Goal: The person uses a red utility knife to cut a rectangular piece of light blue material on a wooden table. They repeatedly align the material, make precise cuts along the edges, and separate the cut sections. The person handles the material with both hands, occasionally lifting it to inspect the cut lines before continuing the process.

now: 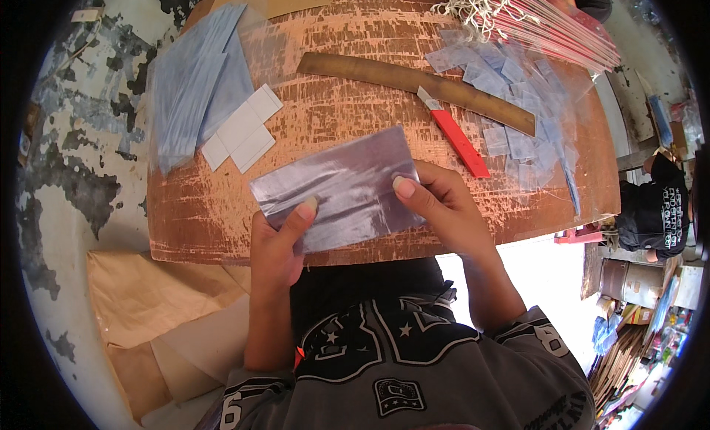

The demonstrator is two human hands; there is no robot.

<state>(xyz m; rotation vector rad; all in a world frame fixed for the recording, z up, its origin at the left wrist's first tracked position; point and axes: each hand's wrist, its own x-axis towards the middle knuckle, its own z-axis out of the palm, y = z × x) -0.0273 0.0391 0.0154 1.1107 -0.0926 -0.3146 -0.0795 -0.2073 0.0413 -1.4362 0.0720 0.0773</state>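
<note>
"so, what do we hold?"
"our left hand (277, 246) and right hand (452, 212), nearly closed, pinch a shiny silvery rectangular plastic-looking sheet (355, 182) above the scratched brown tabletop (200, 223)."
"we see white lettering (674, 208) on a black shirt (645, 226), far right."

Our left hand (277, 241) grips the sheet (336, 189) near its lower left corner, thumb (299, 219) laid on top and pointing up and to the right, fingers (258, 227) mostly hidden beneath. Our right hand (447, 208) pinches the sheet's right end, its thumb slanting inward over the top, its fingers partly showing past the edge. Below the sheet, our left forearm (268, 319) stands nearly straight; our right forearm (492, 286) slants toward it from lower right.
</note>
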